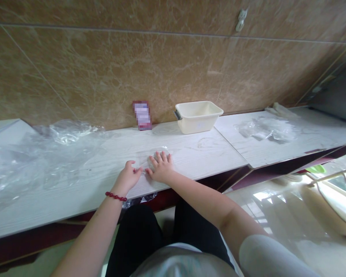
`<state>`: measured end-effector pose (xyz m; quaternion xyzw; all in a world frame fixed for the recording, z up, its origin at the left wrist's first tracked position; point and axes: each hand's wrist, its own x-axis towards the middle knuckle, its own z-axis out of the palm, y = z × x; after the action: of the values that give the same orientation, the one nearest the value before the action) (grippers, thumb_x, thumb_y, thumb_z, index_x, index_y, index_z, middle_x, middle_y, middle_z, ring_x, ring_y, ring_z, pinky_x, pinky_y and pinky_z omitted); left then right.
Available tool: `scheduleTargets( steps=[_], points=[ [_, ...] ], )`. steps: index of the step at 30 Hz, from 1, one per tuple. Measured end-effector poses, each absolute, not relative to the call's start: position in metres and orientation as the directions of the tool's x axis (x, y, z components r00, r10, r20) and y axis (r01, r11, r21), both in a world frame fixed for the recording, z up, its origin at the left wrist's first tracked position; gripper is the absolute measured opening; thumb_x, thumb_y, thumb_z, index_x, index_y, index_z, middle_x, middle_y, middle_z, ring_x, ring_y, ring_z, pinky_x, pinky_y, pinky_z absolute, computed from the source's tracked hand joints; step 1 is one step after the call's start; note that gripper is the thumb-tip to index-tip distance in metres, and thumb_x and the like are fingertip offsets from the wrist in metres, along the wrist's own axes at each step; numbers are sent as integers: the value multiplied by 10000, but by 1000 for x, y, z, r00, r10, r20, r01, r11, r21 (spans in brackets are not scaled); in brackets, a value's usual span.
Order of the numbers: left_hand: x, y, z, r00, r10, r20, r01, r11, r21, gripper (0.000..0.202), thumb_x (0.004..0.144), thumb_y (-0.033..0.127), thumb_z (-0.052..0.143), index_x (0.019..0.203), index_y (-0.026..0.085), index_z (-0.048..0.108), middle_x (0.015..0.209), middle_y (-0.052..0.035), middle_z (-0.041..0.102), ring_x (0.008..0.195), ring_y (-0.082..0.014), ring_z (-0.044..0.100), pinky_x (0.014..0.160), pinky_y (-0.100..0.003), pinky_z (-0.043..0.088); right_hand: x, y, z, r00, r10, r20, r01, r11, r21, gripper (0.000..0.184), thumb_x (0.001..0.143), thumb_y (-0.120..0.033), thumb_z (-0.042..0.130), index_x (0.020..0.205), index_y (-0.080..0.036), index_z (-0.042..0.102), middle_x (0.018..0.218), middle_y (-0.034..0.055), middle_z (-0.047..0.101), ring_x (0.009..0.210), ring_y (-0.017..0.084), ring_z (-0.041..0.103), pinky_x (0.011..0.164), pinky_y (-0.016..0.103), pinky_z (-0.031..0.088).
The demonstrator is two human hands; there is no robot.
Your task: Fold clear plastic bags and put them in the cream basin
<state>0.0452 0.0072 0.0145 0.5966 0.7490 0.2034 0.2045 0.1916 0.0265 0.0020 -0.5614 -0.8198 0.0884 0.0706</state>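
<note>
A small clear plastic bag (144, 157) lies flat on the white wood-grain tabletop in front of me. My right hand (160, 168) presses down on it, palm lowered and fingers spread. Close beside it, my left hand (128, 177) has its fingers curled together at the bag's near left edge and seems to pinch it. The exact grip is hard to see because the film is transparent. A red bead bracelet (115, 197) circles my left wrist.
A large heap of clear plastic bags (54, 154) covers the left side. Behind stand a cream plastic bin (198, 122) and a red-bordered card (142, 115) leaning on the tiled wall. More clear bags (266, 129) lie right. The table's front edge (204, 177) runs near my legs.
</note>
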Motion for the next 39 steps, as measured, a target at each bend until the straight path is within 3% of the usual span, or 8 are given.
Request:
scheduleTargets(
  steps=[5, 14, 23, 26, 29, 32, 35, 39],
  points=[
    [45, -3, 15, -245, 934, -260, 423, 344, 838, 511, 697, 275, 530, 1136, 164, 295, 882, -95, 566, 540, -114, 580, 440, -205, 407, 191, 29, 1, -362, 932, -14, 910, 350, -221, 683, 747, -604, 214, 1318, -229, 206, 1387, 88, 118, 1251, 324, 53, 949, 541, -7],
    [29, 21, 7, -312, 935, -166, 519, 315, 795, 424, 639, 211, 528, 1044, 158, 412, 728, -38, 571, 535, -126, 555, 494, -230, 430, 190, 31, -6, -357, 934, 19, 910, 353, -219, 680, 744, -605, 220, 1316, -237, 208, 1385, 83, 133, 1253, 315, 49, 950, 536, -13],
    [43, 48, 12, -308, 927, -212, 178, 276, 945, 489, 627, 149, 536, 1092, 152, 385, 913, -79, 554, 719, -126, 578, 654, -242, 454, 192, 29, 1, -366, 930, -5, 905, 355, -235, 714, 722, -633, 224, 1315, -235, 205, 1386, 92, 128, 1253, 315, 42, 947, 535, -18],
    [43, 52, 7, -239, 957, -163, 251, 223, 942, 447, 627, 151, 551, 1055, 141, 420, 995, -100, 539, 816, -147, 567, 725, -275, 450, 192, 28, 4, -370, 929, -3, 905, 359, -229, 744, 707, -650, 234, 1315, -222, 210, 1381, 110, 136, 1249, 327, 50, 940, 544, -17],
    [36, 52, 2, -110, 994, 21, 556, 44, 830, 384, 659, 180, 518, 1036, 138, 463, 1083, -113, 512, 962, -181, 516, 828, -320, 411, 192, 28, 4, -377, 926, 7, 902, 368, -225, 759, 697, -661, 239, 1313, -218, 216, 1378, 118, 143, 1247, 332, 58, 937, 549, -14],
    [30, 46, 1, 161, 962, 220, 839, -251, 483, 362, 710, 230, 462, 1061, 153, 504, 1210, -112, 438, 1158, -219, 349, 967, -372, 269, 192, 28, 3, -377, 926, 15, 903, 371, -217, 763, 697, -662, 243, 1316, -218, 205, 1381, 110, 137, 1248, 331, 53, 937, 551, -12],
    [26, 37, 1, 365, 916, 168, 896, -395, 203, 389, 777, 283, 370, 1144, 216, 477, 1306, -46, 354, 1242, -231, 189, 1006, -450, 120, 192, 27, 3, -376, 927, 5, 905, 368, -215, 758, 702, -654, 246, 1321, -220, 190, 1386, 98, 119, 1251, 324, 41, 942, 546, -11],
    [20, 32, -4, 416, 909, 36, 902, -417, 110, 449, 816, 341, 278, 1253, 267, 343, 1333, -1, 310, 1251, -227, 164, 990, -490, 79, 195, 29, 7, -362, 932, 7, 901, 352, -253, 724, 725, -635, 223, 1322, -228, 186, 1387, 79, 129, 1255, 307, 51, 959, 523, 10]
  ],
)
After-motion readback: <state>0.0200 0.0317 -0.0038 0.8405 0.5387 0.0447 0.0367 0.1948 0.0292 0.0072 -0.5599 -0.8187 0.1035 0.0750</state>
